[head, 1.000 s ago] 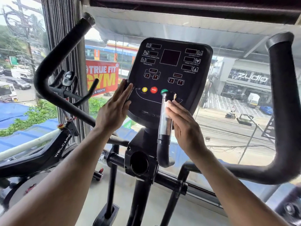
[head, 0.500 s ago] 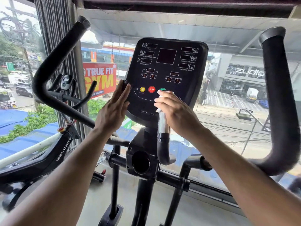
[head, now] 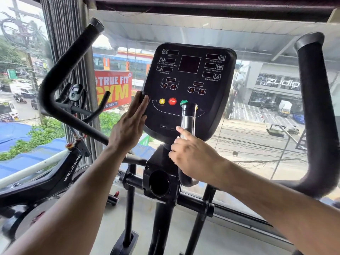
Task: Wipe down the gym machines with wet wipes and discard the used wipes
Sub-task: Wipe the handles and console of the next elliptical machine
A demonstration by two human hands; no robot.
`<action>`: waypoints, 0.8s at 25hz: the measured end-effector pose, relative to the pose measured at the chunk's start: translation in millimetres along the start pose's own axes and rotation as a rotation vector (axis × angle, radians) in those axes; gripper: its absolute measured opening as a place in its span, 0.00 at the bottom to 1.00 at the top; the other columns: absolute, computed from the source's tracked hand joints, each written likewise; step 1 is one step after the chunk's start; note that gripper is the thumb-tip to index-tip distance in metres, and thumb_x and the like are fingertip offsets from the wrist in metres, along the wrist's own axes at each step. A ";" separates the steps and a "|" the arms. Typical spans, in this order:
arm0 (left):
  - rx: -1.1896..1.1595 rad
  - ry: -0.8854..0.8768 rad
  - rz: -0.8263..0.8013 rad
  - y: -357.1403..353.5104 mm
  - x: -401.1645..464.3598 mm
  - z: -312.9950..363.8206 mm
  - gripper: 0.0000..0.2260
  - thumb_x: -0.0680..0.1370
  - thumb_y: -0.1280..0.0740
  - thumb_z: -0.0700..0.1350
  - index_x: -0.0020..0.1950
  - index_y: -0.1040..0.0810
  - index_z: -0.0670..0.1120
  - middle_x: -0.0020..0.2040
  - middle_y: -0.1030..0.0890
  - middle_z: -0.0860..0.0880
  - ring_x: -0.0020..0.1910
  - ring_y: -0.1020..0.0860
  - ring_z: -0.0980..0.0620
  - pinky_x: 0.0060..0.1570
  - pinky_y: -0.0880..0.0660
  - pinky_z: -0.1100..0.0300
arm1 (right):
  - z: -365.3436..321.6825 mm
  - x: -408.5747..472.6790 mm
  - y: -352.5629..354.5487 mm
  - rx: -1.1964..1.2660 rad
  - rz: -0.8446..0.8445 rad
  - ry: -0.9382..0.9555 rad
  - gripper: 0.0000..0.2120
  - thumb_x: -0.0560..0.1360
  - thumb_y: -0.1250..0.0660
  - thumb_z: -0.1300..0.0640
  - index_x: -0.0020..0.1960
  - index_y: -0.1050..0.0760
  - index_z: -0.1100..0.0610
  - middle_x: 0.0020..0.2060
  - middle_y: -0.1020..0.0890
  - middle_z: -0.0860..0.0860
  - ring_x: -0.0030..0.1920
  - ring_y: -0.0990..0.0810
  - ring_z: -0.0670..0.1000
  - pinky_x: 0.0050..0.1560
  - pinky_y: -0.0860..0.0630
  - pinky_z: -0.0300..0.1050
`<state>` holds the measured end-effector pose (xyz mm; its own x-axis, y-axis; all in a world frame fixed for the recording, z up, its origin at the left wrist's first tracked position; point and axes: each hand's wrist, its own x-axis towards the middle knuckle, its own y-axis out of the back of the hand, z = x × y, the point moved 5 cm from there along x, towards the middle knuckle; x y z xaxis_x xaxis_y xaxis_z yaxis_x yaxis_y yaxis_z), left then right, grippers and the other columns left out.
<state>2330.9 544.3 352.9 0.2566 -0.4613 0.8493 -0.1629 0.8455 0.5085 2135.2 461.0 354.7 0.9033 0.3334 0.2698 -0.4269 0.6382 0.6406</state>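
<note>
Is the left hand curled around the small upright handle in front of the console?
No, the left hand lies flat with straight fingers against the console's left edge, while the right hand is at the upright handle.

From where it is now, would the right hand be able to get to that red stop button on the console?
Probably yes. The right hand grips low on the metal grip, and the red stop button sits uncovered on the console above it, left of the grip's top. Nothing blocks the way.
</note>
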 end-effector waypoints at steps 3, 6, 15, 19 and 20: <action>0.005 0.013 -0.007 0.6 0.7 0.6 0.28 0.87 0.43 0.46 0.86 0.49 0.54 0.85 0.54 0.57 0.69 0.22 0.41 0.32 0.17 0.50 | 35.8 19.1 8.3 0.003 0.150 -0.186 0.11 0.79 0.41 0.65 0.43 0.23 0.57 0.38 0.22 0.53 0.51 0.21 0.57 0.78 0.42 0.63; 0.026 0.014 0.000 1.3 0.9 2.1 0.28 0.87 0.42 0.46 0.85 0.49 0.55 0.85 0.53 0.58 0.70 0.23 0.40 0.39 0.15 0.47 | 27.1 12.1 1.8 0.063 0.184 -0.231 0.12 0.79 0.43 0.66 0.43 0.23 0.58 0.40 0.21 0.54 0.56 0.21 0.58 0.79 0.44 0.61; 0.099 0.083 -0.015 2.4 1.9 5.7 0.28 0.87 0.40 0.45 0.85 0.45 0.52 0.85 0.51 0.53 0.67 0.22 0.35 0.44 0.17 0.43 | -45.3 -39.2 -9.2 0.344 0.198 -0.084 0.14 0.79 0.44 0.67 0.44 0.23 0.54 0.37 0.24 0.49 0.46 0.24 0.52 0.80 0.44 0.53; 0.129 0.148 0.026 2.9 -0.4 43.2 0.27 0.86 0.43 0.52 0.85 0.45 0.51 0.85 0.48 0.52 0.84 0.50 0.46 0.79 0.44 0.38 | -28.3 -89.6 -1.3 0.961 0.480 -0.415 0.13 0.82 0.42 0.65 0.54 0.19 0.57 0.48 0.17 0.47 0.54 0.20 0.48 0.64 0.27 0.41; 0.103 0.031 -0.005 -1.5 1.6 70.0 0.28 0.86 0.44 0.55 0.85 0.44 0.50 0.85 0.48 0.52 0.84 0.52 0.47 0.81 0.49 0.40 | -23.7 -106.4 -6.5 1.086 0.598 -0.619 0.12 0.83 0.40 0.66 0.55 0.19 0.57 0.50 0.16 0.46 0.55 0.18 0.46 0.60 0.25 0.39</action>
<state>2264.9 523.5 363.4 0.2866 -0.4557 0.8427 -0.2578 0.8105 0.5260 2040.8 437.9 304.7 0.5896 -0.1790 0.7876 -0.7638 -0.4407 0.4715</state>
